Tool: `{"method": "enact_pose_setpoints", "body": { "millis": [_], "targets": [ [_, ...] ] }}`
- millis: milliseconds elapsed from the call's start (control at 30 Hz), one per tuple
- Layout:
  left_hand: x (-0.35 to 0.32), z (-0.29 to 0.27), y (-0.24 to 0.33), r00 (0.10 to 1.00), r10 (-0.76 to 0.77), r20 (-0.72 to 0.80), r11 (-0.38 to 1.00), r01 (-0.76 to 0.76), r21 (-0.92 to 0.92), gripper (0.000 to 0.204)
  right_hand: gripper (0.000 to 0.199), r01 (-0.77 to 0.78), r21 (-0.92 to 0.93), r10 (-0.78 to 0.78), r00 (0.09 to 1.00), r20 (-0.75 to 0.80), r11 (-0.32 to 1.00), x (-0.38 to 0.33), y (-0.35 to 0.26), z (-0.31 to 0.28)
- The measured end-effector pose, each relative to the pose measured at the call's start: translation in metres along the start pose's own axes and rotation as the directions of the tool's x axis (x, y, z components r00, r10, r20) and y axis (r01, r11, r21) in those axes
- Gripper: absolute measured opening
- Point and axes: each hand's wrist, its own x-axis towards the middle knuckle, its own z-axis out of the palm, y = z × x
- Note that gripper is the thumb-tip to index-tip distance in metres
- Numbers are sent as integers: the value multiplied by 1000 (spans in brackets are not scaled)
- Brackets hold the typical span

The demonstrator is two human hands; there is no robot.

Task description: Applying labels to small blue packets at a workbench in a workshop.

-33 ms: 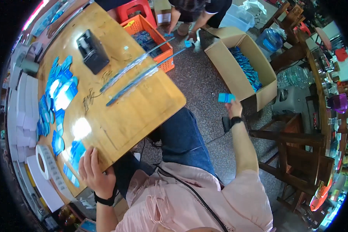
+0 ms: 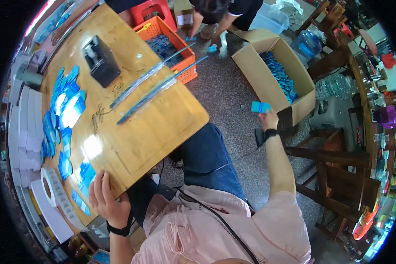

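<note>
My right hand [image 2: 269, 120] pinches a small flat blue packet [image 2: 260, 107] at its lower edge, above the floor and just left of an open cardboard box [image 2: 256, 69]. Inside that box lies a heap of similar blue packets [image 2: 279, 75]. My left hand [image 2: 108, 201] rests on the near edge of the wooden table [image 2: 136, 152], its fingers stretched out and holding nothing. Beside those fingers are a few blue packets [image 2: 87, 172]. Farther up the table's left side is a spread pile of blue packets [image 2: 61, 103].
On the table stand a black tape dispenser [image 2: 101, 61] and two long thin wrapped strips [image 2: 152, 96]. A label roll [image 2: 50, 187] lies at the left. Beyond the table is an orange crate [image 2: 187, 70]; another person's hand [image 2: 221, 31] reaches down nearby. Wooden chairs [image 2: 339, 180] stand right.
My right hand has shifted slightly right, with the packet still in it. The other person's hand has moved away from a blue packet on the floor. My left hand stays at the table edge.
</note>
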Motion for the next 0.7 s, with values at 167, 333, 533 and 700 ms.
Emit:
{"method": "enact_pose_setpoints", "body": {
  "millis": [167,333,533,700],
  "targets": [
    [1,0,-1,999,22,23,1000,-23,22,57,20,-12,51,15,999,-49,999,67,-52,5],
    [-1,-2,-2,998,8,63,998,-11,54,59,26,-40,64,37,998,46,997,66,-52,29],
    [-1,-5,-4,996,17,93,998,-22,59,60,27,-150,90,143,986,81,985,42,-46,59],
    [-1,-6,-4,995,14,98,999,-18,39,62,19,3,85,-13,994,112,996,57,-87,81]
  ]
}}
